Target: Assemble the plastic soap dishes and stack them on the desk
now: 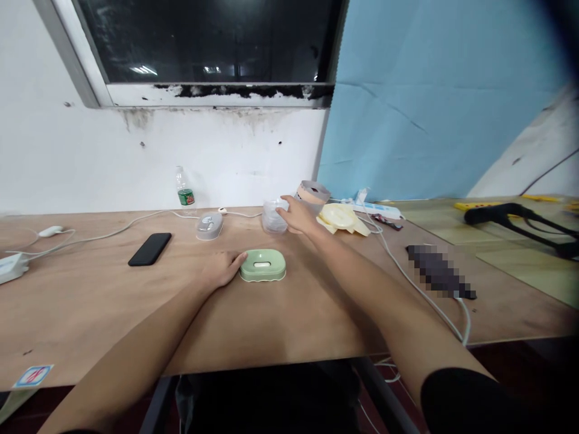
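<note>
While my left hand [221,269] has its thumb on the green dish [263,273] on the worktop [289,328], other fingers unclear, my right hand [297,215] meets the tub [272,219] beyond, fingers [287,200] slightly parted; gripping, I can't tell!

Nothing legible: green bottle label [186,197], blue-bordered sticker [34,376] too small to read.
</note>
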Action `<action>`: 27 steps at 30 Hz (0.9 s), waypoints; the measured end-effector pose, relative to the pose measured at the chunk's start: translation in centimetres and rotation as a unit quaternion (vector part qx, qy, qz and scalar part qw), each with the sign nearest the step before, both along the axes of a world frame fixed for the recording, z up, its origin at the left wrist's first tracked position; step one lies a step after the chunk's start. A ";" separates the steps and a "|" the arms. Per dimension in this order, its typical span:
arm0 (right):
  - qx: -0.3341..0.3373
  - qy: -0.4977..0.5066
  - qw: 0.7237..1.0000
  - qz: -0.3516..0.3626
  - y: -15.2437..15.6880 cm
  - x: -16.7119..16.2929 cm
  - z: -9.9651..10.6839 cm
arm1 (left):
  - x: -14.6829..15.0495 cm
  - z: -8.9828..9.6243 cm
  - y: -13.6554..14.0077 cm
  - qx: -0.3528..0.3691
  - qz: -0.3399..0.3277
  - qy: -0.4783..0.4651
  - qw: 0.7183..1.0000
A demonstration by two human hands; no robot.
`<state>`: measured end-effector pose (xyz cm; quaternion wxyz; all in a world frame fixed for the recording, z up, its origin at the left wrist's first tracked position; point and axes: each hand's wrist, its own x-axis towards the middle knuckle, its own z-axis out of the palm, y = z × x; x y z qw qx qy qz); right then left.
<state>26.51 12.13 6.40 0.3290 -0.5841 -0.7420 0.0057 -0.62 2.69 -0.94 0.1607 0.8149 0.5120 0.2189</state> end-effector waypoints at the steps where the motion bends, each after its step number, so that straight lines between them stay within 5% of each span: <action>1: -0.010 -0.010 1.000 -0.003 0.7 0.0 0.0 | 0.0 0.0 0.0 0.000 -0.003 -0.003 1.000; 6: 0.048 0.054 0.997 0.037 1.4 -0.2 -0.4 | -0.1 0.0 0.0 0.007 -0.020 -0.019 1.000; 10: 0.092 0.167 0.977 0.094 -3.0 -0.3 -1.0 | -0.3 0.0 -0.1 0.055 0.020 -0.019 0.998; 17: 0.004 0.173 0.959 0.224 -10.2 0.5 -5.3 | 0.1 1.1 -1.1 0.196 0.001 -0.083 0.977; 27: -0.096 0.159 0.965 0.185 -8.7 -0.3 -6.3 | 0.8 2.0 -1.7 0.094 0.049 -0.019 0.994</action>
